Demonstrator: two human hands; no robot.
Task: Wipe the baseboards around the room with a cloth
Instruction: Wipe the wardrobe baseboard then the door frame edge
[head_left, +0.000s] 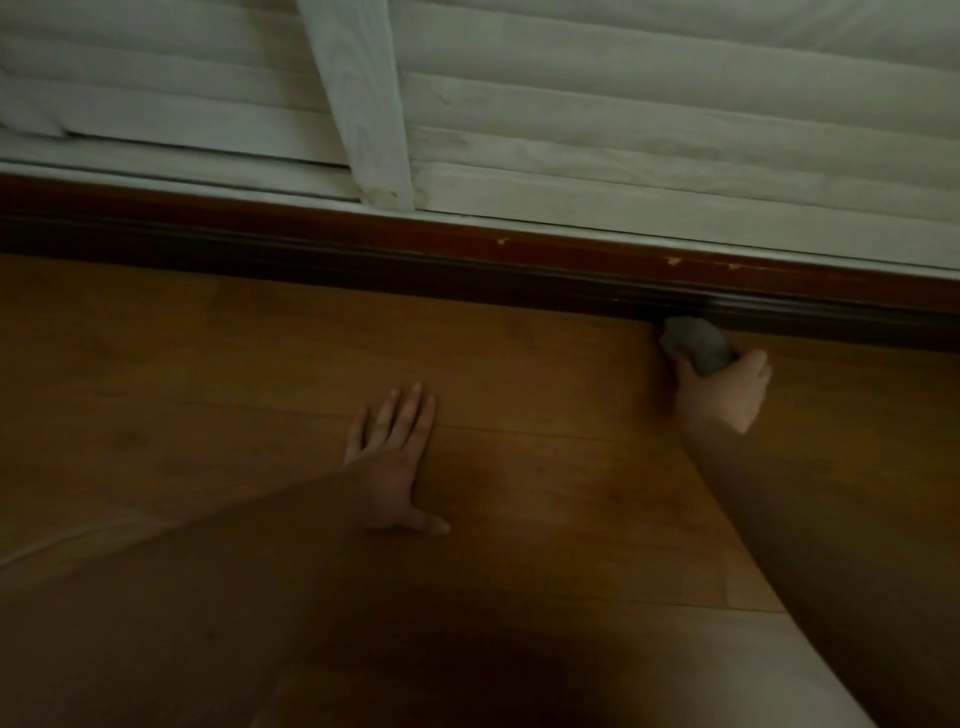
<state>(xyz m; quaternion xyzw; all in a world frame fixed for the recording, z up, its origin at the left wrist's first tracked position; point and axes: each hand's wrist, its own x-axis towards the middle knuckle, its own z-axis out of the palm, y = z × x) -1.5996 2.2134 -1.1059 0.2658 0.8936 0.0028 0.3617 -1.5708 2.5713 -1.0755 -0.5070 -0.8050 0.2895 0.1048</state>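
Note:
A dark reddish-brown baseboard (467, 260) runs across the view from left to right, where the wooden floor meets the white louvred panels. My right hand (724, 389) grips a bunched grey cloth (693, 343) and holds it against the bottom of the baseboard at the right. My left hand (389, 457) lies flat on the floor with its fingers straight, well short of the baseboard. The top edge of the baseboard has a few small chips in it.
White louvred doors (649, 130) with a slanted white frame post (369, 104) stand directly above the baseboard. The brown wooden floor (208, 389) fills the lower part of the view. The light is dim.

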